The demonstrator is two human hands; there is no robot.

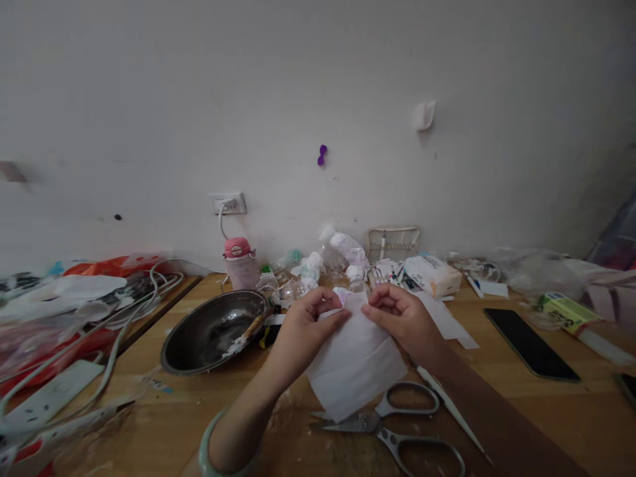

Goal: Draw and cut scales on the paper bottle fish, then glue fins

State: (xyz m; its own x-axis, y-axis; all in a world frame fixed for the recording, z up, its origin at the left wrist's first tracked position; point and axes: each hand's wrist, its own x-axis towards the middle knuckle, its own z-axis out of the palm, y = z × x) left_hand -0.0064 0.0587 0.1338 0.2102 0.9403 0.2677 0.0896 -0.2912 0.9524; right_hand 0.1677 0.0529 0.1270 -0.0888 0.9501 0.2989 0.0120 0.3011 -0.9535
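A thin white sheet [358, 364], tissue or paper, hangs between my hands with its lower corner pointing toward me. My left hand [318, 318] pinches its upper left edge between thumb and fingers. On the other side, my right hand [397, 315] grips the upper right edge the same way. A crumpled bit with purple marks [342, 295] shows just behind the sheet's top, partly hidden by my fingers. Grey-handled scissors [372, 422] lie spread below, blades toward the left and near the sheet's lower corner. Beside my right forearm rests a slim white brush-like tool [454, 407].
A dark bowl [193, 338] holding a wooden-handled brush [251, 329] stands left. Behind are a pink-lidded bottle [241, 262], crumpled white pieces [348, 248] and a tissue pack [432, 273]. A black phone [529, 344] lies right. Cables [116, 344] and bags clutter the left.
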